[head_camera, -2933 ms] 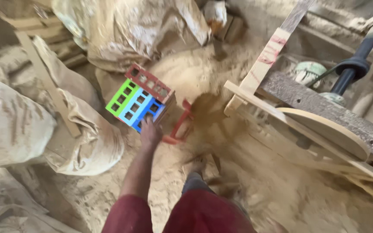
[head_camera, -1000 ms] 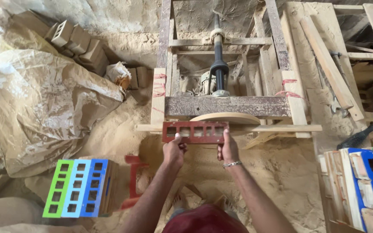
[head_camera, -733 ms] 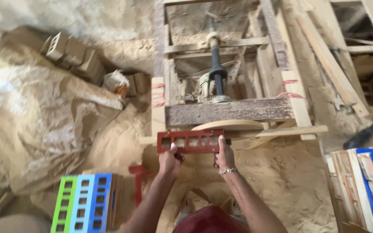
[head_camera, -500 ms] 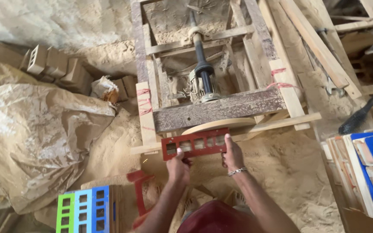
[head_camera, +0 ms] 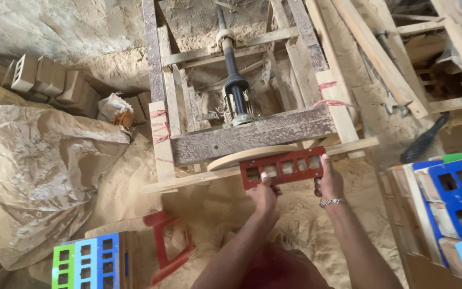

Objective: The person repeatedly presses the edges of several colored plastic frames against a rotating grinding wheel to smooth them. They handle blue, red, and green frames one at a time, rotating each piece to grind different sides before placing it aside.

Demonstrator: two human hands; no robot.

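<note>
Here, both hands [head_camera: 295,190] clasp red grid [head_camera: 283,167].

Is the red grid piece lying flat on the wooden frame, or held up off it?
Held up: the left hand and right hand grip the red grid piece at its ends; contact with the wooden disc unclear.

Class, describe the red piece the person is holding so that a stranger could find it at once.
Find the wooden frame with the black shaft standing in the sawdust. Just below its front beam, the left hand and right hand hold a flat red grid. It alone is red with one row of rectangular holes.
</note>
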